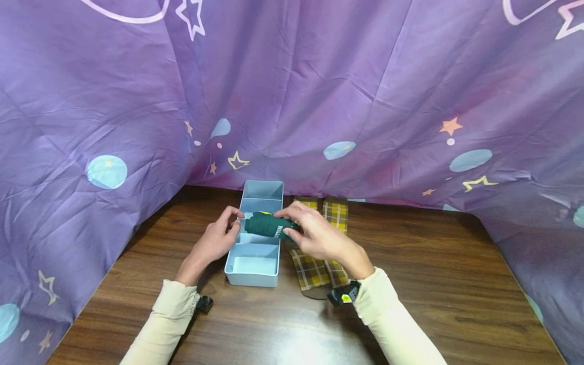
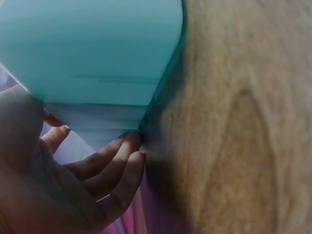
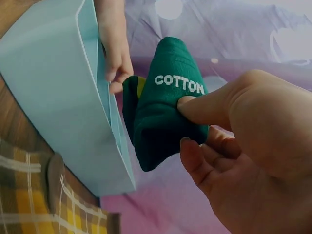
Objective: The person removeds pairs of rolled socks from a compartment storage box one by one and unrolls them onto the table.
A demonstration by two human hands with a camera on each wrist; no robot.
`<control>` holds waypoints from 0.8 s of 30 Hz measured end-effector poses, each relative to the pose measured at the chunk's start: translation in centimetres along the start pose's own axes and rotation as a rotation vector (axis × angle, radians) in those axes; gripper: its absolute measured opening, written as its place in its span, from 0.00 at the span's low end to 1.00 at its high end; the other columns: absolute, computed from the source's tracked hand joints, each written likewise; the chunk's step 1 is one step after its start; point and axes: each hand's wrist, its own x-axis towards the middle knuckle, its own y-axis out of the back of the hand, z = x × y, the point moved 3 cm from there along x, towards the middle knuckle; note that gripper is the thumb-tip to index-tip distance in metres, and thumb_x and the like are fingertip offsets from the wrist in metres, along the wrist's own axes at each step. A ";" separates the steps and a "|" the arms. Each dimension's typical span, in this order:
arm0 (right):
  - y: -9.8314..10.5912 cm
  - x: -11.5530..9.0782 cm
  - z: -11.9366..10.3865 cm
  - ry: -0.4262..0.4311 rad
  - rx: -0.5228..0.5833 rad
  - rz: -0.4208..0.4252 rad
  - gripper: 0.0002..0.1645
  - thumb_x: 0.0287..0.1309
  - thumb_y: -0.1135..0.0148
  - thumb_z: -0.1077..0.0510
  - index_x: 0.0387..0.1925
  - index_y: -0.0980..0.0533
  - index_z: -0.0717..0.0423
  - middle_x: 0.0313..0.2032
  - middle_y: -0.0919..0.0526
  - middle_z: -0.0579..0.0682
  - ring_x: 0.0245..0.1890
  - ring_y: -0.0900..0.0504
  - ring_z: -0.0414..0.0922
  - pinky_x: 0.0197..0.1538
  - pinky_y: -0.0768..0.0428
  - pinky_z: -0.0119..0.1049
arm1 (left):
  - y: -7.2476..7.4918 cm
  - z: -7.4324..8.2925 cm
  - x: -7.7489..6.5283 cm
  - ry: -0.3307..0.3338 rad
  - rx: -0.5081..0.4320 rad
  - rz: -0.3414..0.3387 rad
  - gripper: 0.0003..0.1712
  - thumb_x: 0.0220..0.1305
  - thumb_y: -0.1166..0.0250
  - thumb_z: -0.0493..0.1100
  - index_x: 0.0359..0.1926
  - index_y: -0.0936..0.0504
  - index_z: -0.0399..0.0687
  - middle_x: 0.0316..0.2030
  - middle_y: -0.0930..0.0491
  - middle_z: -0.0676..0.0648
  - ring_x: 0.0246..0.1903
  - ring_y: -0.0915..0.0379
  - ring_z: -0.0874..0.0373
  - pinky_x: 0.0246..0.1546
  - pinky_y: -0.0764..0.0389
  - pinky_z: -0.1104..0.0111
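My right hand [image 1: 319,234] pinches a rolled dark green sock [image 3: 168,109] between thumb and fingers. White letters reading COTTON show on it, with a bit of yellow at its far side. The sock is held above the middle of a long light-blue divided box [image 1: 253,279]. At the box's left side is my left hand [image 1: 217,237], its fingers loosely bent. In the left wrist view, fingertips [image 2: 131,139] rest against the box wall. Part of the left thumb is hidden there.
Yellow-and-brown plaid fabric pieces [image 1: 315,274] lie right of the box, partly under my right arm. The wooden table [image 1: 433,284] extends to both sides. A purple patterned curtain [image 1: 347,91] hangs behind and at the sides.
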 end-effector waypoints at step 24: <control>4.6 -10.1 4.1 -0.096 0.073 0.031 0.23 0.70 0.32 0.66 0.64 0.18 0.50 0.56 0.16 0.45 0.51 0.20 0.39 0.53 0.18 0.36 | -0.3 -0.1 -0.1 0.043 0.019 0.006 0.15 0.81 0.50 0.49 0.62 0.27 0.64 0.34 0.21 0.49 0.35 0.23 0.54 0.40 0.23 0.61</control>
